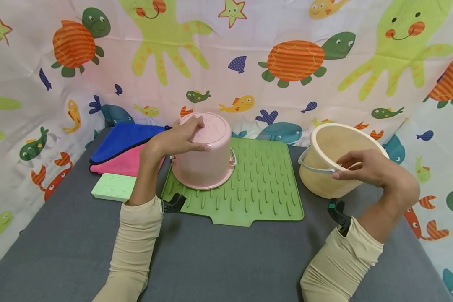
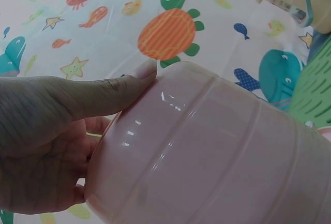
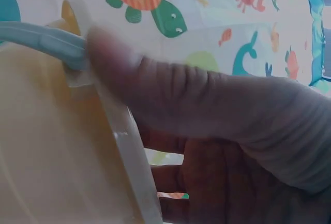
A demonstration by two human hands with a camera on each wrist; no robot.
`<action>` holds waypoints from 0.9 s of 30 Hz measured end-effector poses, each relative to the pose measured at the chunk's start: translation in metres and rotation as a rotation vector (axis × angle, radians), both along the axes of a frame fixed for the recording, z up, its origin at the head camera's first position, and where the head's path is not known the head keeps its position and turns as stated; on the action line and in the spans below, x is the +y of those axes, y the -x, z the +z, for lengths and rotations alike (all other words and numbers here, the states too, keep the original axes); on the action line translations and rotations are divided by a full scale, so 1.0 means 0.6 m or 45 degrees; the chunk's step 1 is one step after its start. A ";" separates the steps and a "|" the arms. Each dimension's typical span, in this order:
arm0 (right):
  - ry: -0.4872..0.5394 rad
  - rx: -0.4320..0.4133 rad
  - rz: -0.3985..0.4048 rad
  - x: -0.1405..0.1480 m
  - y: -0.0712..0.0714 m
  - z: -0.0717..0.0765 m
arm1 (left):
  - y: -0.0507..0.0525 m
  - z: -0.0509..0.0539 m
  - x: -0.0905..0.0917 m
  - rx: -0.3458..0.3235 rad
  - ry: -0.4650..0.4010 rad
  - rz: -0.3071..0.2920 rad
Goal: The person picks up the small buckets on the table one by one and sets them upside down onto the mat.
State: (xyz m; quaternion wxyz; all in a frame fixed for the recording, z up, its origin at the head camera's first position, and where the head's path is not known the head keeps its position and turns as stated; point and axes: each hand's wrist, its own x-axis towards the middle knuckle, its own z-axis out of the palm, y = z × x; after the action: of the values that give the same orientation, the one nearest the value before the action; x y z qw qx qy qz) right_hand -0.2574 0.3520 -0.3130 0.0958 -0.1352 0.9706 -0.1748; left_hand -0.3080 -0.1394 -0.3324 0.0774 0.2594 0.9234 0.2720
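A pink bucket [image 1: 207,161] stands upside down on the left part of a green ridged mat [image 1: 264,180], its base facing up. My left hand [image 1: 179,136] rests on that base at its left edge, fingers loosely spread; the left wrist view shows the thumb along the bucket's edge. At right, a cream bucket [image 1: 321,178] tilts slightly, its mouth upward. With my right hand [image 1: 373,167] I pinch its near rim [image 3: 129,151], thumb outside beside the pale handle [image 3: 46,38] and fingers over the inner side. Their tips are hidden in the right wrist view.
Left of the mat lie a blue and pink cloth [image 1: 128,144] with black edging and a pale green sponge [image 1: 113,187]. A grey cloth [image 1: 226,260] covers the tabletop. Behind and at both sides hangs a sea-animal curtain [image 1: 226,46].
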 end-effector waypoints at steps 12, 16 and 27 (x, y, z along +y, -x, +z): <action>-0.085 -0.079 0.012 -0.028 0.016 -0.007 | -0.001 -0.001 -0.002 -0.009 0.001 0.013; -0.095 -0.015 0.024 -0.027 0.016 -0.002 | -0.002 -0.001 -0.001 -0.004 -0.007 0.014; 0.032 0.256 -0.050 -0.025 0.013 0.007 | -0.004 -0.001 0.000 0.001 0.008 0.018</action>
State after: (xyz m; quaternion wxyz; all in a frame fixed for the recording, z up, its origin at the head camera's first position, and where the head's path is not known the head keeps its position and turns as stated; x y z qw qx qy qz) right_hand -0.2653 0.3371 -0.3087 -0.0074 -0.1343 0.9754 -0.1745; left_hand -0.3059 -0.1397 -0.3330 0.0761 0.2527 0.9262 0.2694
